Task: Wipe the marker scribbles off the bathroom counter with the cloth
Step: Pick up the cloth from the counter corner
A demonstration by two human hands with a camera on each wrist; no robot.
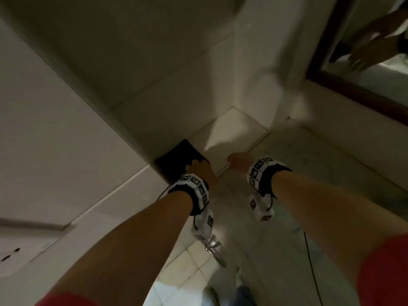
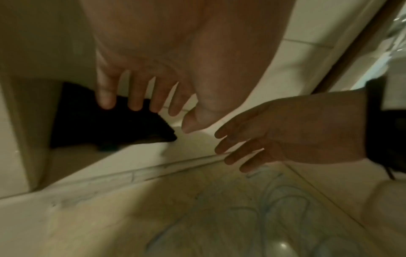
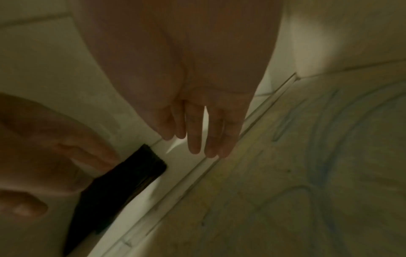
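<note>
A black cloth [image 1: 176, 160] lies folded in the corner on a raised white ledge [image 1: 231, 133], against the wall. My left hand [image 1: 199, 170] is over it with spread, straight fingers [image 2: 136, 97] whose tips reach the cloth's [image 2: 105, 127] near edge; it grips nothing. My right hand [image 1: 237, 160] hovers beside it at the ledge's rim, fingers [image 3: 194, 139] straight and together, empty. Faint blue marker scribbles [image 2: 274, 205] loop across the pale stone counter [image 1: 298, 173] just below both hands; they also show in the right wrist view as scribbles [image 3: 325, 139].
A dark-framed mirror [image 1: 375, 51] runs along the right wall above the counter. A chrome fitting [image 1: 213, 245] sticks out at the counter's front edge. A thin black cable [image 1: 311, 261] hangs from my right wrist. Tiled walls close in the corner at left and behind.
</note>
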